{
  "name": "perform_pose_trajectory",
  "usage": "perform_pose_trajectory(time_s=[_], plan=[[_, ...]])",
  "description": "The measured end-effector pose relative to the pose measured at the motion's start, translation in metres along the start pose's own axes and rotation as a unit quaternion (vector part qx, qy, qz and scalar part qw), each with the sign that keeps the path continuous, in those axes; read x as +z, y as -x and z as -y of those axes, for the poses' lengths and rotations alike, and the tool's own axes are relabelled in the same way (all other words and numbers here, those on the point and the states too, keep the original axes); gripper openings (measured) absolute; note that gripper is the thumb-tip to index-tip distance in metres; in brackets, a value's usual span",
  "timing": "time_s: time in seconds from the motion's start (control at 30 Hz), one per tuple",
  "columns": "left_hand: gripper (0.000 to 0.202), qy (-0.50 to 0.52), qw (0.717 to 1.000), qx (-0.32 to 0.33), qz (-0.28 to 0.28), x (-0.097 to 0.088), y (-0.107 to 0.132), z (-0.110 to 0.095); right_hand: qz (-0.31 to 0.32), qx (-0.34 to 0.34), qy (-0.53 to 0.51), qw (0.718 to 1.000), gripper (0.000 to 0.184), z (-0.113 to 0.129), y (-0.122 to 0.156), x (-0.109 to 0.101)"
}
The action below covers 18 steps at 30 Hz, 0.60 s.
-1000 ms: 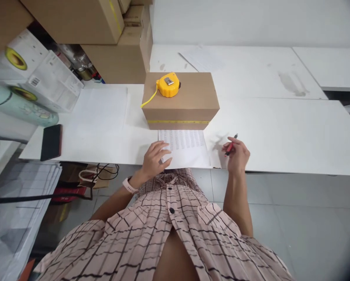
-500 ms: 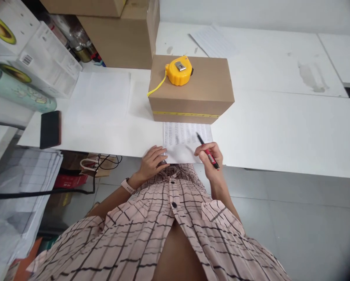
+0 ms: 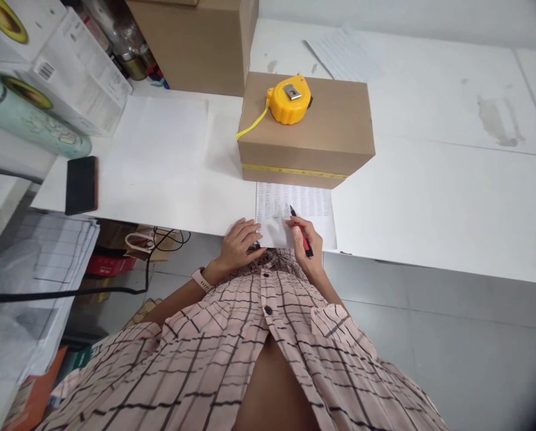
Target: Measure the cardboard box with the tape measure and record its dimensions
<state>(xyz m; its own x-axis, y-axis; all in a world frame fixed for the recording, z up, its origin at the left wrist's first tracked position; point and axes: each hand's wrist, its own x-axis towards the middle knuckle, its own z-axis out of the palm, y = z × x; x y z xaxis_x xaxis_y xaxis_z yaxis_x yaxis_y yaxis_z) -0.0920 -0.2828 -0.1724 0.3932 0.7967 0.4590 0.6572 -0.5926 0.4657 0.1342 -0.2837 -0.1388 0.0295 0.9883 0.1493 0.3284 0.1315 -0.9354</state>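
A sheet of paper (image 3: 315, 230) covered with rows of writing lies at the table's front edge, its far end against a cardboard box (image 3: 322, 111). My left hand (image 3: 240, 244) rests with fingers stretched out on the sheet's left edge. Between the fingers of my right hand (image 3: 309, 242) is a red and black pen (image 3: 304, 240), its tip pointing at the lower rows; whether it touches the paper I cannot tell. On top of the box sits a yellow tape measure (image 3: 289, 102) with a yellow wrist strap. Yellow tape (image 3: 295, 172) runs along the box's near side.
Blank white paper (image 3: 160, 140) and a dark phone (image 3: 82, 185) lie on the left. Behind them stand avocado-printed boxes (image 3: 75, 72), a mint-green bottle (image 3: 39, 123) and a larger cardboard box (image 3: 200, 48). Another written sheet (image 3: 342, 51) lies at the back.
My right hand has moved left across the sheet, bringing the pen tip over the lower middle rows. The left hand stays at the paper's edge. The view has shifted slightly.
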Motion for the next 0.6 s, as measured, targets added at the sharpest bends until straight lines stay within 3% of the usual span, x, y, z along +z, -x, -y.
perform_pose_trajectory(time_s=[0.1, 0.17, 0.27, 0.33, 0.47, 0.6], plan=[[0.021, -0.002, 0.999, -0.016, 0.03, -0.003, -0.001, 0.001, -0.043, -0.038, 0.043, 0.997, 0.031, 0.0, 0.006, -0.005], [0.021, 0.004, 0.999, -0.02, 0.047, -0.005, -0.001, 0.003, -0.137, -0.058, 0.08, 0.986, 0.027, -0.005, 0.013, -0.014], [0.021, 0.022, 0.999, -0.006, 0.041, -0.008, -0.001, 0.006, -0.299, -0.058, 0.131, 0.944, 0.021, -0.018, 0.028, -0.033], [0.019, 0.037, 0.999, 0.001, 0.036, -0.009, -0.001, 0.008, -0.35, -0.034, 0.147, 0.925, 0.019, -0.028, 0.039, -0.044], [0.016, 0.056, 0.998, 0.004, 0.031, -0.012, -0.002, 0.009, -0.342, 0.02, 0.137, 0.93, 0.02, -0.038, 0.055, -0.053], [0.011, 0.056, 0.997, 0.053, -0.004, -0.014, -0.005, 0.008, -0.308, 0.001, 0.148, 0.94, 0.019, -0.03, 0.054, -0.045]])
